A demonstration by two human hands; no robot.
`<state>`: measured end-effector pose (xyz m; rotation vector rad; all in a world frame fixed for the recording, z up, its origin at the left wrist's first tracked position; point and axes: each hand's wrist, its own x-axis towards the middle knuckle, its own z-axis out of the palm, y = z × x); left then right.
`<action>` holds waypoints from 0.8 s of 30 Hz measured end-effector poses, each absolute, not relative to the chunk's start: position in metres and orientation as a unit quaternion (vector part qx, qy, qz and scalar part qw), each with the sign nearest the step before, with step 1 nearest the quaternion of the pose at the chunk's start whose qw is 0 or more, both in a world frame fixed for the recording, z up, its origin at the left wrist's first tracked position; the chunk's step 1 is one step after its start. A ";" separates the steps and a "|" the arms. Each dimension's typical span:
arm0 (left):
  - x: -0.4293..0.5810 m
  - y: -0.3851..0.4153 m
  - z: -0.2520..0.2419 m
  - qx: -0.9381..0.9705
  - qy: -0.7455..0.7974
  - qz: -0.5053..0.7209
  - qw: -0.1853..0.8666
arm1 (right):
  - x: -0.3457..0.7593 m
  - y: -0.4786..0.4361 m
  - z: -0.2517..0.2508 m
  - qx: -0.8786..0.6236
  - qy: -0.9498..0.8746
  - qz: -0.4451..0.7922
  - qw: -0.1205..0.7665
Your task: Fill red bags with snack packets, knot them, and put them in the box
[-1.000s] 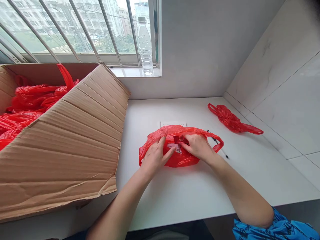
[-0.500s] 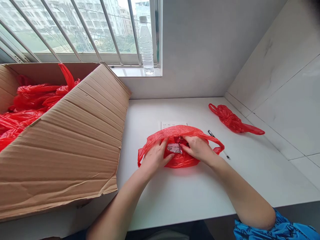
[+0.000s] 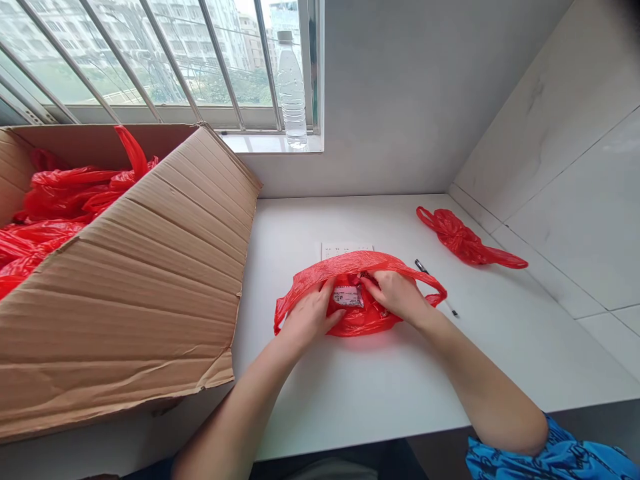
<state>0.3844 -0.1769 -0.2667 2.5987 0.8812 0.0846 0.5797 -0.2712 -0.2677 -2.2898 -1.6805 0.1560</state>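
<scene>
A red plastic bag [image 3: 365, 327] lies with its mouth open on the white table [image 3: 350, 393]. My left hand [image 3: 309, 312] reaches into its left side, thumb and fingers apart, with no object gripped. Inside the bag, a small packet with a white printed label [image 3: 349, 296] shows between the hands. My right hand [image 3: 393, 292] is in the bag's right side, its fingers pinched at something small and dark that I cannot make out. Some of its fingertips are hidden.
Behind the bag lies a printed paper [image 3: 340, 249]; a pen [image 3: 421, 266] is to its right. A knotted red bag [image 3: 465, 241] rests farther right. At the left, a cardboard box [image 3: 150, 287] holds red bags. A bottle [image 3: 292, 93] stands on the windowsill.
Inside the bag, my right hand's thumb and fingers have drawn closer together and shifted slightly. More of the white label shows. My left hand has hardly moved.
</scene>
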 end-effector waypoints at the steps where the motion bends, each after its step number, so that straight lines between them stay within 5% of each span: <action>1: 0.385 -0.177 -0.266 0.928 0.317 0.026 0.196 | 0.580 -0.269 -0.268 -0.797 -0.586 0.046 0.135; 11: 0.386 -0.178 -0.266 0.931 0.319 0.040 0.174 | 0.581 -0.266 -0.270 -0.770 -0.624 0.048 0.120; 20: 0.383 -0.179 -0.251 0.902 0.299 0.080 0.300 | 0.570 -0.290 -0.241 -0.631 -0.535 0.264 0.496; 24: 0.385 -0.182 -0.239 0.903 0.219 0.164 0.331 | 0.571 -0.288 -0.234 -0.576 -0.438 0.384 0.573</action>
